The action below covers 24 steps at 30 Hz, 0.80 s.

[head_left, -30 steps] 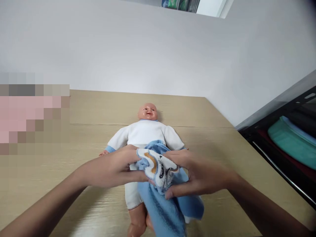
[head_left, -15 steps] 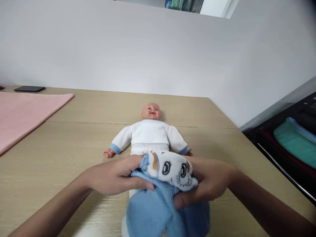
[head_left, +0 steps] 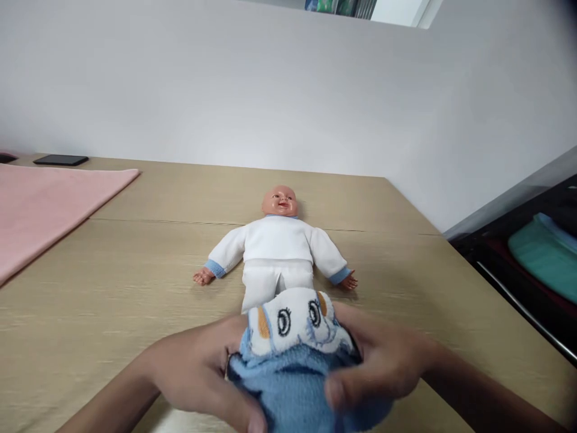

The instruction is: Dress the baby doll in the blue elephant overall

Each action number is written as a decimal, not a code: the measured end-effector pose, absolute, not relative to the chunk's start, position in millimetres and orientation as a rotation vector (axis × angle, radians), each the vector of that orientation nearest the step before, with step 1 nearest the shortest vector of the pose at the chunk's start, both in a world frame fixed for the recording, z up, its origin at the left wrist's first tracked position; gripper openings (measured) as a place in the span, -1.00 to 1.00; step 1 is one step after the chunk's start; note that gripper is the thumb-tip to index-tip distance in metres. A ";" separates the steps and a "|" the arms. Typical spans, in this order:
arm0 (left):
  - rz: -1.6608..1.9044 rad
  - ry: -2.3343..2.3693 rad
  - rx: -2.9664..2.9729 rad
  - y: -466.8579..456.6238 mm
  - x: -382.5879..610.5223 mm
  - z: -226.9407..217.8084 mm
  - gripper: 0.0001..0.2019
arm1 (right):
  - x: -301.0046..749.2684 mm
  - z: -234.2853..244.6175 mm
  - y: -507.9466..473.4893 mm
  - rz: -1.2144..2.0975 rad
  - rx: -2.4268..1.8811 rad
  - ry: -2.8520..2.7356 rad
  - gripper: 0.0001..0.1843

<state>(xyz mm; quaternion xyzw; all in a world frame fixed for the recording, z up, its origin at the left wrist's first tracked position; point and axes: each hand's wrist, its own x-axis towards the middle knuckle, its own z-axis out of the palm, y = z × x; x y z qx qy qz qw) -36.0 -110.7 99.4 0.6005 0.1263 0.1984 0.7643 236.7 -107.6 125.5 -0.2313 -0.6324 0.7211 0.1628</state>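
My left hand (head_left: 202,368) grips the left side of a blue, fleecy baby garment (head_left: 293,385), its thumb lying over the cloth near the bottom edge. Around the right side my right hand (head_left: 383,355) is wrapped, thumb on the front. A white panel with embroidered eyes and orange patches runs along the garment's top; which kind of garment it is I cannot tell. Just beyond it a baby doll (head_left: 279,240) lies on its back, dressed in a white top with blue cuffs and white trousers. Its arms are spread, and its lower legs are hidden behind the garment.
A pink cloth (head_left: 58,210) covers the table's left side. Behind it lies a dark, flat phone-like object (head_left: 61,160). The wooden table (head_left: 148,276) meets a pale wall. Past the right edge, a black rack (head_left: 487,252) holds folded green cloth (head_left: 541,258).
The garment and both hands have come down toward me, uncovering the doll's trousers. My left thumb has moved lower on the cloth, and the bunched fabric has spread wider. The view has shifted slightly.
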 end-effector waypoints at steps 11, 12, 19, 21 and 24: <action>0.451 0.555 1.199 -137.3 -57.9 72.9 -0.17 | 243.6 117.4 -105.6 2.054 -0.630 -1.588 -0.47; 0.447 0.563 1.193 -139.2 -59.5 70.2 -0.07 | 243.1 117.7 -105.7 2.052 -0.620 -1.606 -0.49; 0.552 0.645 1.118 -150.6 -46.0 76.4 -0.40 | 233.6 108.2 -104.2 2.194 -0.587 -1.703 -0.20; 0.648 0.658 1.058 -150.3 -39.8 78.8 -0.54 | 228.4 103.6 -106.8 2.350 -0.480 -1.596 -0.08; 0.770 0.661 0.982 -147.0 -33.2 77.3 -0.73 | 223.6 102.1 -109.8 2.235 -0.558 -1.530 -0.37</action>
